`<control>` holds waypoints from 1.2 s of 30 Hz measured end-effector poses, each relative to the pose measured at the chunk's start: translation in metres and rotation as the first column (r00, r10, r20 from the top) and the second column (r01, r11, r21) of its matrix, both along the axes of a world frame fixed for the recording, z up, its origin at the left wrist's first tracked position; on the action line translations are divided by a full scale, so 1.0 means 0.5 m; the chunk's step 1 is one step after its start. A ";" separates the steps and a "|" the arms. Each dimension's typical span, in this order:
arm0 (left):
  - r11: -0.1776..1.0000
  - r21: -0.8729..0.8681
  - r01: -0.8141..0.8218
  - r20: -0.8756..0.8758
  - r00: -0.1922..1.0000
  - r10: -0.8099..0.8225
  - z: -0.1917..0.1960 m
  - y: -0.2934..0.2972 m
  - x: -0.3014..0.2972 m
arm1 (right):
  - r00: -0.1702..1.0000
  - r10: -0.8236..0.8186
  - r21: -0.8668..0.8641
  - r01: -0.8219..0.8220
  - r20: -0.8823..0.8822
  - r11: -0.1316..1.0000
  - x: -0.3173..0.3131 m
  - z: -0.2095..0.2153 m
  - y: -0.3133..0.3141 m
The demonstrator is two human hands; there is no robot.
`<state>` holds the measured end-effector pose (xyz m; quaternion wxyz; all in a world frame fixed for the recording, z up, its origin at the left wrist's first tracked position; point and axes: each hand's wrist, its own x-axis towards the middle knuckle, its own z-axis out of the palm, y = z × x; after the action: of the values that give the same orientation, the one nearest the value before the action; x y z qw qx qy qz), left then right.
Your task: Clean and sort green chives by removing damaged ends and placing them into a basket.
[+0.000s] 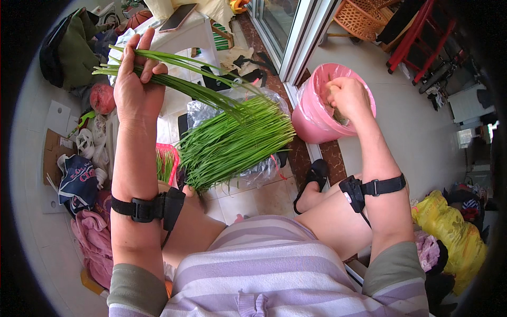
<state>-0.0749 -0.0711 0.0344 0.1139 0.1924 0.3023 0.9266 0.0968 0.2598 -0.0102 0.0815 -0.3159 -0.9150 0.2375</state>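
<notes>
My left hand (136, 87) is raised at the upper left, its fingers closed around a small bunch of garlic chives (198, 90). The pale stalk ends poke out past the fingers on the left, and the green leaves slant down to the right. Below them lies a big pile of garlic chives (237, 140) on a clear plastic sheet (282, 103). My right hand (348, 98) is over the mouth of a pink bin (317, 119) lined with a thin clear bag. Its fingers are curled together; whatever they may hold is hidden.
At the left of the pile stands a pink basket (168, 149) with more green stalks. A white stool (193, 37) carries a phone (178, 18). A glass door frame (303, 45) rises beside the bin. Bags and clothes (90, 238) crowd the left side; a yellow bag (449, 232) sits right.
</notes>
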 end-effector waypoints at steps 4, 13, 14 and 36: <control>1.000 -0.023 -0.011 -0.001 1.000 0.011 0.003 -0.006 0.002 | 0.946 -0.107 0.405 -0.029 0.307 0.914 0.014 0.040 0.016; 0.856 -0.343 -0.386 -0.130 0.922 0.363 0.087 -0.083 0.026 | 0.973 -0.149 0.546 0.030 0.176 0.838 0.021 0.049 0.054; 0.812 -0.374 -0.449 -0.153 0.893 0.423 0.111 -0.101 0.022 | 0.976 -0.127 0.533 0.013 0.178 0.846 0.023 0.042 0.064; 0.057 -0.985 -0.166 -0.101 0.801 0.590 -0.230 -0.681 -0.004 | 0.963 0.268 0.254 -0.269 0.040 0.929 -0.067 0.012 -0.018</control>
<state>-0.0770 -0.4115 -0.0805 0.0057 -0.1719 0.8323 0.5269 0.0634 0.2507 -0.0041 0.0863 -0.1751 -0.9728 0.1249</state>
